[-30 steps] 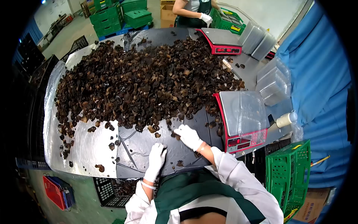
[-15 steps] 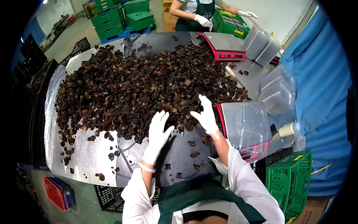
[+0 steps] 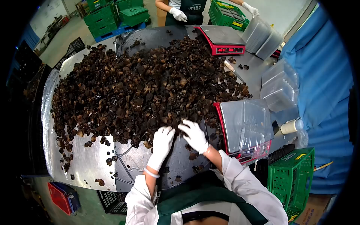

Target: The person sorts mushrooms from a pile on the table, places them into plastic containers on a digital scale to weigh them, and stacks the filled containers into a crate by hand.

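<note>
A broad heap of dark brown wood ear mushrooms (image 3: 138,90) covers much of the metal table (image 3: 88,165). At the heap's near edge, my left hand (image 3: 162,144) in a white glove has its fingers bent forward, tips against the mushrooms. Close to its right, my gloved right hand (image 3: 194,138) lies palm down with the fingers partly spread. A narrow gap separates the two hands, and I see nothing held in either. What lies under the fingertips is hidden. A few loose mushrooms are scattered on the table below my right hand.
Right of my hands stands a red scale (image 3: 242,125) with a clear plastic tray on it. Stacked clear trays (image 3: 279,88), a knife (image 3: 233,70) and a second scale (image 3: 221,37) lie beyond. A co-worker (image 3: 187,11) in white gloves stands across the table. Green crates (image 3: 290,180) are at lower right.
Both my hands have moved lower and closer together, from above the heap to its near edge. The right hand's fingers are less spread. The co-worker's hands have shifted slightly.
</note>
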